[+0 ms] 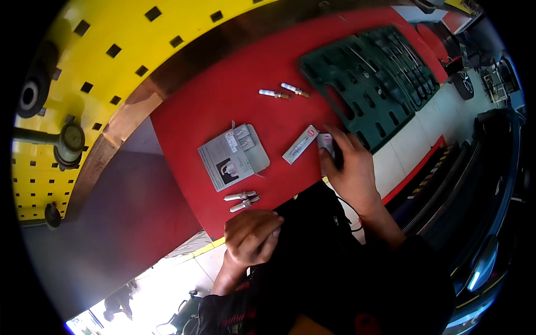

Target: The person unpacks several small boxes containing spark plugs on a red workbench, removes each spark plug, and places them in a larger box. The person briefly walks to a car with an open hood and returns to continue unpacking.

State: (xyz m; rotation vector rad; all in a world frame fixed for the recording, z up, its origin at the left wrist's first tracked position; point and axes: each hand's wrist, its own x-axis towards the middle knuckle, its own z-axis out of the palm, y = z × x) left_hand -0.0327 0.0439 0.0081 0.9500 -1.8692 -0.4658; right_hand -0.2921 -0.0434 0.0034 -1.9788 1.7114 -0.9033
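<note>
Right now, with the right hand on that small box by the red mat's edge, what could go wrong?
The small box under the right hand lies near the red mat edge; a nudge might tip it off. Two spark plugs lie close to the left hand and the near edge, so a careless sweep could roll them off.

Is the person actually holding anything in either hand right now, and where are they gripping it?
The right hand rests on a small grey box, fingers over its near end. The left hand is curled at the red table edge; anything inside it cannot be told.
</note>
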